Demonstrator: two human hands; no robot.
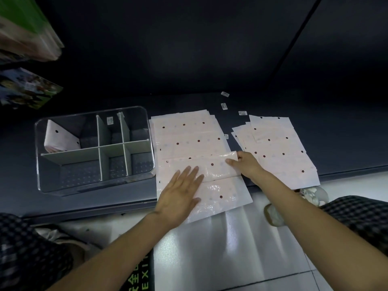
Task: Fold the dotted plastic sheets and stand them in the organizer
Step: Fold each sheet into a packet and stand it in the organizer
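A stack of pale pink dotted plastic sheets [189,135] lies on the dark shelf, its near end hanging over the shelf edge. The top sheet [218,171] is folded partway across its width. My left hand [180,194] lies flat on it with fingers spread. My right hand [245,164] pinches the right end of the folded flap. A second fanned stack of dotted sheets [279,148] lies to the right. The clear organizer [42,164] with grey dividers stands at the left; a folded dotted sheet [60,137] leans in its back-left compartment.
Small white barcode labels [224,106] lie on the shelf behind the stacks. Printed packages [27,89] sit on shelving at the upper left. Below the shelf edge is a glossy tiled floor [231,248] with white shoes [275,215] at the right.
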